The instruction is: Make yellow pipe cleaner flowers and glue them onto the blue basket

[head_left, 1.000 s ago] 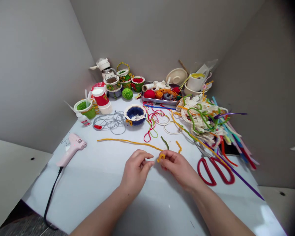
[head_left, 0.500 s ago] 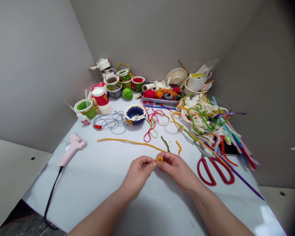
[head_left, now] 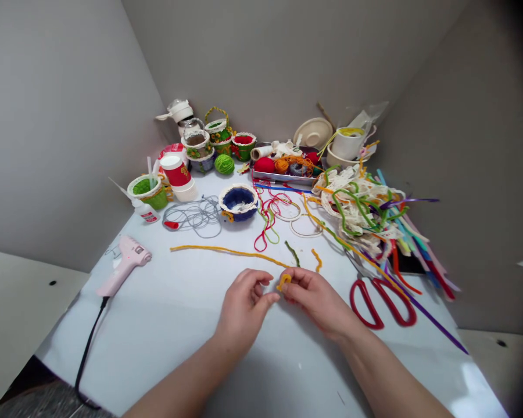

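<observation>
My right hand [head_left: 316,299] pinches a yellow pipe cleaner [head_left: 284,282], its end bent into a small loop between thumb and fingers. Just left of the loop, my left hand [head_left: 246,305] has its thumb and forefinger apart with nothing between them. A long, nearly straight yellow length [head_left: 226,250] lies on the table and runs up to the right fingers; whether it joins the loop is hidden. Beyond the right hand lie a short green piece [head_left: 292,253] and a short wavy yellow piece [head_left: 316,260].
Red-handled scissors [head_left: 383,302] lie at the right, below a heap of lace and pipe cleaners [head_left: 357,206]. A pink glue gun [head_left: 125,264] with its cord is at the left. Farther back stand a blue bowl [head_left: 238,203], a glue bottle [head_left: 146,211] and a yarn tray [head_left: 287,177].
My left thumb and forefinger have come off the yellow loop and spread apart. The right hand keeps its pinch, with the loop turned slightly.
</observation>
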{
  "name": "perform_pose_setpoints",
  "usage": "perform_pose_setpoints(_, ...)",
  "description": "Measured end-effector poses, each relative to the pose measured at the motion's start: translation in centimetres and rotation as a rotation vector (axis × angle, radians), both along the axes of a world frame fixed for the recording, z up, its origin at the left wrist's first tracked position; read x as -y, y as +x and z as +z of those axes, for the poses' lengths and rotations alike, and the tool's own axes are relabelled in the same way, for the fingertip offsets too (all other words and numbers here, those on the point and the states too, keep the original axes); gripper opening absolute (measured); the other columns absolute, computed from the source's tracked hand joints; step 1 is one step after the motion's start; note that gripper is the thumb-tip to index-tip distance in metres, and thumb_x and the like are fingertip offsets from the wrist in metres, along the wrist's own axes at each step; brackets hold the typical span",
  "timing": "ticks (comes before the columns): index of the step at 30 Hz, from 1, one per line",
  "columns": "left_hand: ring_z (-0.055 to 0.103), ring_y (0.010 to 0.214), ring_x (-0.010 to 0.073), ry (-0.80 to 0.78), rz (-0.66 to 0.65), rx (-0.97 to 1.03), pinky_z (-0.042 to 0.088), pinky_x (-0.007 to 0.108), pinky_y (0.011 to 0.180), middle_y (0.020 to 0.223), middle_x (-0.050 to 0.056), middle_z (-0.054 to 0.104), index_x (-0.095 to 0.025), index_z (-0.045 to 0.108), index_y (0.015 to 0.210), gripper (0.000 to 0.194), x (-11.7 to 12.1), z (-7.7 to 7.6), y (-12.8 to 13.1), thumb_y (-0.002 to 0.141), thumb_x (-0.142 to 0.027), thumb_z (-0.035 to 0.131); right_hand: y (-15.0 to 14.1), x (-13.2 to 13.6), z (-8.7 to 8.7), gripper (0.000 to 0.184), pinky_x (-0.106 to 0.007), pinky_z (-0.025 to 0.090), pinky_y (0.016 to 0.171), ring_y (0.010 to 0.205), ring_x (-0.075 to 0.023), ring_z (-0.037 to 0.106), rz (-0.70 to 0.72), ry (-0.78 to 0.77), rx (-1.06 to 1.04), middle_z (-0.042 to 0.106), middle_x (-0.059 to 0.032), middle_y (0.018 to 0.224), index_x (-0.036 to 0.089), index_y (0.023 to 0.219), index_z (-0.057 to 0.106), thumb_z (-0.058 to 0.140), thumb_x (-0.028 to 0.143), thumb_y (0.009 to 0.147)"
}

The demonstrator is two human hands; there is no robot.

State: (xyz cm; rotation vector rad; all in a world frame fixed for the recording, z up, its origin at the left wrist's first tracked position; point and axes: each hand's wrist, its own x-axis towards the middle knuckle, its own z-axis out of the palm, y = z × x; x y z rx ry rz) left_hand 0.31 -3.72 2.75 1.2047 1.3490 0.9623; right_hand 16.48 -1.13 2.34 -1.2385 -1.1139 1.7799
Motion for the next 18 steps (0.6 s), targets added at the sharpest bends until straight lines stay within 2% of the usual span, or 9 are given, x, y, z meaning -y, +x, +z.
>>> perform_pose_setpoints(2,0.053,0.076,0.0164,0.292,-0.029,-0.265,0.044,0.029,0.073,0.089,0.005,0.060,-0.022,0.068,0.093,0.016,0.3,-0.3,0.1,0.078,-0.017,0.064,-0.1,0.0,-0.1,0.012,-0.024,0.033,0.058,0.057,-0.0100,0.041,-0.029,-0.028,-0.016,0.049,0.0043,0.061,0.017,0.074,0.060,0.067,0.025,0.070)
perform_pose_setpoints(4,0.054,0.080,0.0188,0.470,-0.069,-0.412,0.045,0.031,0.075,0.085,0.006,0.060,-0.023,0.069,0.092,0.015,0.5,-0.7,0.1,0.084,-0.019,0.057,-0.2,0.1,-0.2,0.013,-0.024,0.034,0.057,0.057,-0.0098,0.041,-0.038,-0.058,-0.053,0.049,0.0044,0.061,0.017,0.073,0.059,0.069,0.025,0.069)
perform_pose_setpoints(6,0.055,0.081,0.0191,0.564,-0.071,-0.479,0.045,0.031,0.076,0.081,0.006,0.060,-0.023,0.070,0.091,0.017,0.6,-1.0,0.1,0.088,-0.019,0.053,-0.3,0.2,-0.2,0.013,-0.024,0.034,0.057,0.057,-0.0097,0.042,-0.035,-0.077,-0.084,0.050,0.0039,0.062,0.017,0.073,0.059,0.069,0.024,0.069)
perform_pose_setpoints(9,0.055,0.080,0.0190,0.598,-0.065,-0.471,0.045,0.031,0.076,0.081,0.007,0.062,-0.021,0.069,0.090,0.018,0.7,-1.1,0.1,0.089,-0.017,0.052,-0.4,0.3,-0.2,0.012,-0.024,0.034,0.057,0.057,-0.0098,0.042,-0.033,-0.089,-0.099,0.051,0.0035,0.063,0.016,0.073,0.059,0.068,0.023,0.069)
perform_pose_setpoints(11,0.056,0.081,0.0192,0.555,-0.061,-0.417,0.044,0.031,0.077,0.082,0.007,0.062,-0.020,0.068,0.088,0.017,0.7,-0.9,0.2,0.088,-0.016,0.051,-0.4,0.3,-0.2,0.011,-0.024,0.033,0.056,0.057,-0.0098,0.042,-0.025,-0.084,-0.099,0.050,0.0039,0.061,0.016,0.073,0.059,0.068,0.023,0.069)
perform_pose_setpoints(13,0.056,0.079,0.0183,0.434,-0.038,-0.330,0.043,0.029,0.073,0.081,0.007,0.062,-0.018,0.067,0.082,0.015,0.7,-0.6,0.3,0.086,-0.017,0.053,-0.4,0.4,-0.2,0.010,-0.024,0.033,0.056,0.057,-0.0098,0.041,-0.013,-0.064,-0.084,0.049,0.0043,0.060,0.016,0.075,0.060,0.067,0.022,0.070)
perform_pose_setpoints(15,0.055,0.074,0.0163,0.226,0.003,-0.184,0.041,0.027,0.068,0.078,0.005,0.062,-0.017,0.065,0.076,0.011,0.5,-0.3,0.4,0.083,-0.019,0.056,-0.4,0.4,-0.1,0.010,-0.024,0.033,0.056,0.058,-0.0099,0.041,-0.004,-0.038,-0.053,0.050,0.0039,0.061,0.016,0.075,0.060,0.066,0.022,0.070)
perform_pose_setpoints(18,0.046,0.058,0.0098,-0.179,0.042,0.176,0.034,0.022,0.055,0.067,0.001,0.057,-0.015,0.062,0.072,0.010,0.1,-0.1,0.5,0.076,-0.024,0.064,-0.4,0.4,0.1,0.011,-0.024,0.033,0.058,0.059,-0.0099,0.042,0.023,-0.028,-0.028,0.052,0.0031,0.064,0.016,0.075,0.061,0.067,0.024,0.070)
